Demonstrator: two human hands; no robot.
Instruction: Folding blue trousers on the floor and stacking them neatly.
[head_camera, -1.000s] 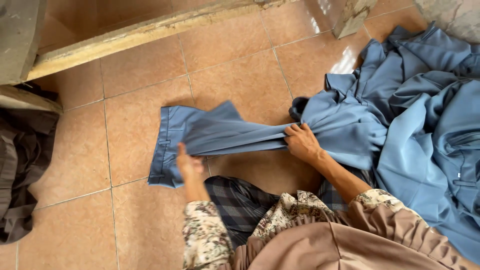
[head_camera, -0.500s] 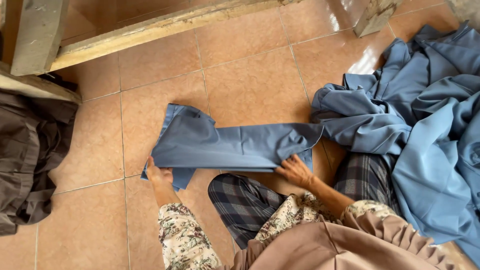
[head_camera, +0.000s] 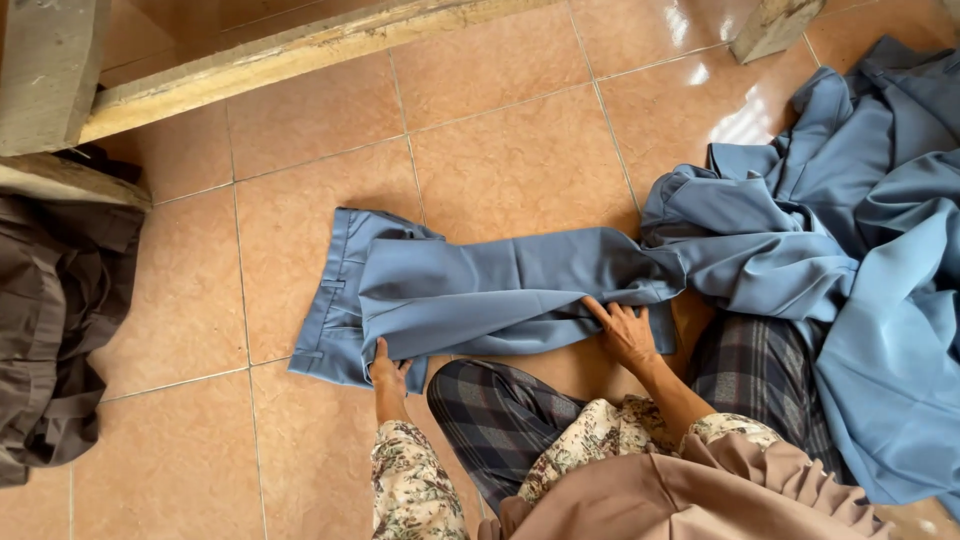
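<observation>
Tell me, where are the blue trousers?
In the head view, the blue trousers lie mid-frame on the tiled floor, under both hands, with the blue pile on their right.
</observation>
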